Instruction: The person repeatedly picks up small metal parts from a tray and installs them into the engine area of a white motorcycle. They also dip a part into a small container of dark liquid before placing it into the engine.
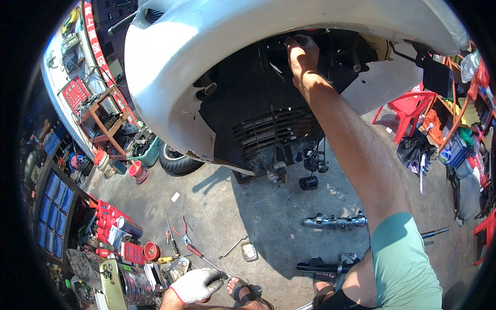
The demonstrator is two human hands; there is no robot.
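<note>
My right hand (303,56), bare, reaches up into the dark hollow under a large curved white body panel (165,67). Its fingers are curled at the hollow's upper edge, and what they grip is hidden in shadow. Low in the view is my left hand (195,285) in a white work glove, its fingers loosely bent and the thumb apart, with nothing visible in them. Close by that glove lies a screwdriver (194,251) with a red handle, its shaft running toward the fingertips. A black grille (274,129) shows inside the hollow.
Pliers (181,235), a wrench (232,247) and a small tray (249,252) lie on the concrete floor. A metal fork tube (336,221) rests near my right leg. Left stand bottles and a red bowl (152,251); a tyre (175,161) lies beyond. A red chair (408,111) stands right.
</note>
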